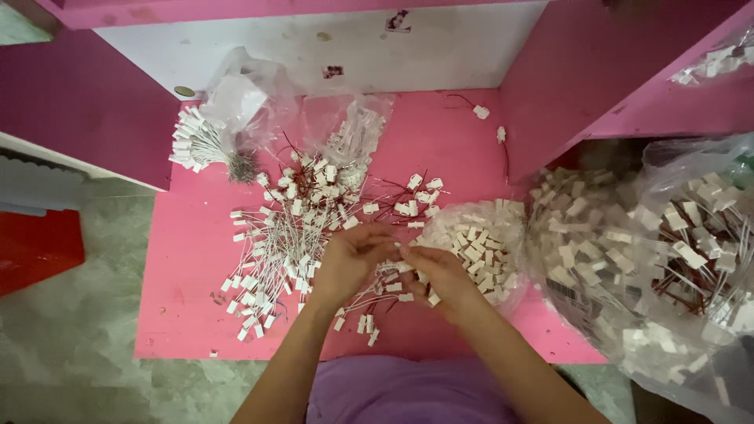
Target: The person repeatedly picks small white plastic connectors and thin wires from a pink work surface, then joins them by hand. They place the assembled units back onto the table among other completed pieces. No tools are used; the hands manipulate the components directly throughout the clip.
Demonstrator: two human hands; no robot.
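Purple cloth lap (393,392), both hands' fingers (369,243) pinched on small white wired plugs (290,228), glossy pink table (188,259).

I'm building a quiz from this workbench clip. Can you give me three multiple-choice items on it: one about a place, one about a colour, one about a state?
1. Where does the tied bundle of wired connectors lie?
A. far left of the table
B. in the big bag
C. on the floor

2. What colour is the table top?
A. green
B. pink
C. white

3. How are the left hand and right hand placed?
A. far apart
B. flat on the table
C. close together, fingers pinching small white connectors

Answers: 1 A, it lies beside a clear bag at the far left. 2 B, the bare surface is pink. 3 C, the fingertips meet over the loose pile.
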